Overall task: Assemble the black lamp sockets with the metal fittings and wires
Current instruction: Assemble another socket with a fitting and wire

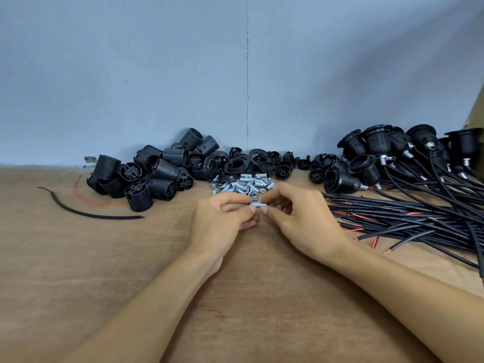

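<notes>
**Metal fitting (258, 204) pinched between both hands**

The fitting, a short silver tube, is held level just above the wooden table (104, 271), right in front of the heap of loose metal parts (242, 184). The left hand (222, 218) pinches its left end between thumb and fingertips. The right hand (298, 218) pinches the right end the same way. Along the blue wall (131, 74) lie black socket shells (157, 171) on the left and black rings and caps (262, 159) in the middle. On the right are sockets with fittings attached (387, 155), their black wires (419, 213) trailing across the table. A loose black wire (86, 212) and a thin red wire (89, 201) lie at far left.
</notes>
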Demonstrator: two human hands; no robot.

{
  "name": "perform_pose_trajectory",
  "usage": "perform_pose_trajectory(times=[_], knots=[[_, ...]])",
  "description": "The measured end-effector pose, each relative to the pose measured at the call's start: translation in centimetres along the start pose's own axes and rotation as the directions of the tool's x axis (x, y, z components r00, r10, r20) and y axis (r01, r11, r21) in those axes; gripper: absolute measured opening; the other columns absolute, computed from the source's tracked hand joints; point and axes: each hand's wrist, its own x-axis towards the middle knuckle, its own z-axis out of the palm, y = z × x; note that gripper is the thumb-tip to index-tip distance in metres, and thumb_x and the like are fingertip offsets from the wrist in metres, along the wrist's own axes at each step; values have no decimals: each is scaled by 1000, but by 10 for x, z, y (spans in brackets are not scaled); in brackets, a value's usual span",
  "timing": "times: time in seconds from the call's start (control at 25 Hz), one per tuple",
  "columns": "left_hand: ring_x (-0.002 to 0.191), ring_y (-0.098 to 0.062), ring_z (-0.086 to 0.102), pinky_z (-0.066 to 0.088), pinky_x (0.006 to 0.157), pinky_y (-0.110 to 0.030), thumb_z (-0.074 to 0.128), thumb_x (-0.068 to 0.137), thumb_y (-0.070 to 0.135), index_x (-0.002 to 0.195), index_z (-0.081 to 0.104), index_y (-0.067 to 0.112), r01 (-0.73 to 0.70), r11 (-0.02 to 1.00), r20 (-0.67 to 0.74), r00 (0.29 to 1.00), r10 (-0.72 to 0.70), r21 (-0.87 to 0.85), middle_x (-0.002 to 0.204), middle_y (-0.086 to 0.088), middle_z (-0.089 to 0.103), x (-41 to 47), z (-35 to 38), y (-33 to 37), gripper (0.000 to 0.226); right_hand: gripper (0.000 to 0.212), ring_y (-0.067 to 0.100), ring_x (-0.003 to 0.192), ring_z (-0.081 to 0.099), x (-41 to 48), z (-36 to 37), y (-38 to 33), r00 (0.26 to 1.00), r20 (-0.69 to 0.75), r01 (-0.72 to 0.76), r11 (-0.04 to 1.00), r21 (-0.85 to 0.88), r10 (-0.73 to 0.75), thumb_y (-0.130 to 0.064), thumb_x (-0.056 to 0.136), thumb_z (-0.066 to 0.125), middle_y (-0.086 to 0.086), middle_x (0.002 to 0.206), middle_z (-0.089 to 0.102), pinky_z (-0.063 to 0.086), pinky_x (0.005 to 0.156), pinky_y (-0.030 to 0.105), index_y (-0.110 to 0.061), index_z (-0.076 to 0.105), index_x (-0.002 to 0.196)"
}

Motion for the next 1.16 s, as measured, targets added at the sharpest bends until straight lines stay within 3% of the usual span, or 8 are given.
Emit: perform_pose_trajectory(times=[0.2,0.56,0.68,0.84,1.16], knots=[[62,-18,72,59,61,-22,78,81,-3,91,76,4,49,995,23,999,-47,-84,77,-14,77,1,-3,7,12,9,-1,75,61,4,-4,1,999,11,-39,989,141,38,-15,87,75,-12,79,68,46,70,10,-18,73,95],[66,-13,70,57,62,-19,80,74,1,84,81,10,71,992,82,995,-62,-107,77,-10,76,0,-5,10,14,6,0,71,60,1,-4,-3,989,35,-145,944,297,141,-20,89,74,-7,80,70,51,73,19,-19,72,95],[67,-14,71,57,63,-20,82,65,11,82,83,11,74,990,100,993,-62,-119,81,-11,77,0,-6,10,16,6,3,72,61,1,-4,-5,987,49,-158,935,318,150,-21,90,73,-3,82,71,54,75,24,-17,72,95],[66,-15,71,57,61,-20,79,69,22,83,83,11,110,990,142,985,-96,-92,86,-14,78,1,-8,12,18,6,-1,69,58,0,-4,-6,995,18,-103,951,293,102,-17,90,73,-9,77,67,48,70,15,-15,72,96],[63,-14,69,56,57,-21,79,71,27,84,82,7,157,982,164,976,-139,-102,87,-17,77,5,-12,12,23,9,2,78,63,-1,-3,-9,999,-32,-30,967,251,39,-15,89,73,-11,81,70,49,74,14,-17,73,99]])
